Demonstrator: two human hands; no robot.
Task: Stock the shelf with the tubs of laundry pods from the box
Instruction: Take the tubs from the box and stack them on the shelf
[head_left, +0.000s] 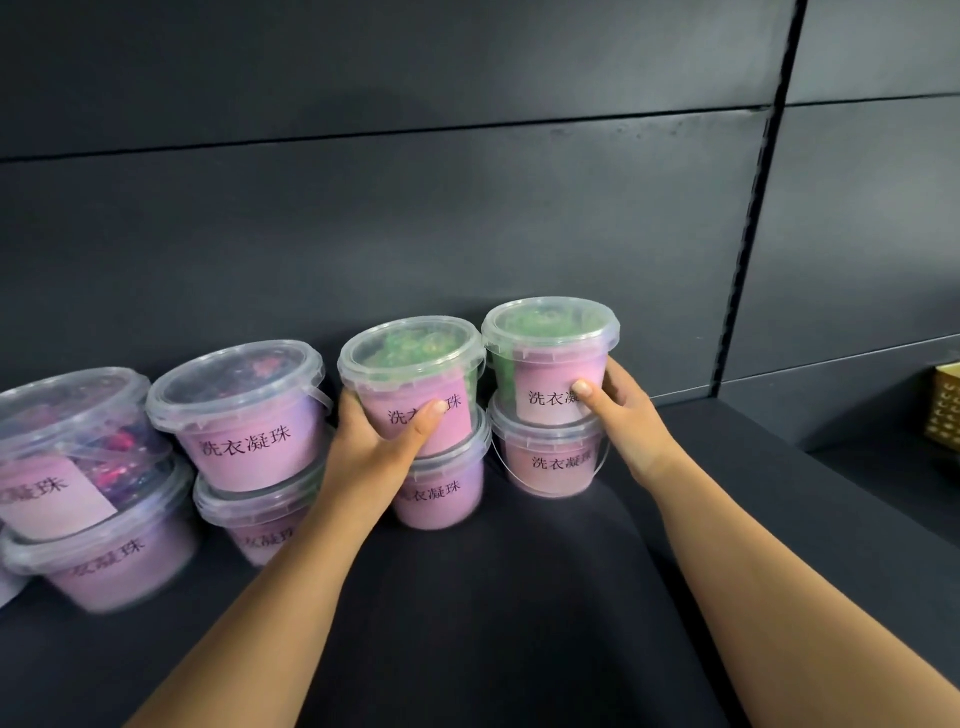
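My left hand (374, 441) clasps the left tub (413, 379) and my right hand (631, 415) the right tub (545, 358), at twelve o'clock on the shelf (519, 597), each atop a lower tub (441, 496); I'd seat both squarely before letting go.

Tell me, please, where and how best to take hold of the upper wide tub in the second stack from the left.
Grip the wide tub by its two side walls just under the lid rim, probably coming from the front: it stands upright, tapers downward so the rim stops slipping, and the back panel blocks the rear.
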